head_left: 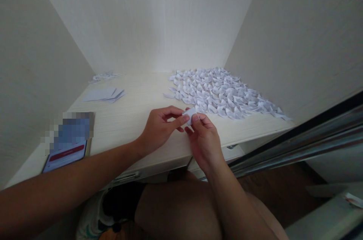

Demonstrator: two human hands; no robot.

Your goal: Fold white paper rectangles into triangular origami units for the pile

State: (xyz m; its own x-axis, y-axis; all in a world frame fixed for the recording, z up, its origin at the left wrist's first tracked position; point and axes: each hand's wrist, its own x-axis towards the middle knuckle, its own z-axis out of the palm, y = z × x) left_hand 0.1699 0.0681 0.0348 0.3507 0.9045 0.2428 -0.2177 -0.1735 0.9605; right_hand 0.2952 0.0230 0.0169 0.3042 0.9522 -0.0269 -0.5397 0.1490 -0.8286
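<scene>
A small folded piece of white paper is pinched between both hands, above the front part of the white desk. My left hand grips its left side between thumb and fingers. On the right side, my right hand holds it with the thumb pressed on its face. Just beyond the hands spreads a broad group of folded white paper boats, lying close together. The fingers partly cover the paper, so its exact fold is hard to make out.
A stack of flat white paper sheets lies on the left of the desk. Behind it is a small heap of white paper pieces. A phone rests near the left edge. Panels enclose the desk at the back and sides.
</scene>
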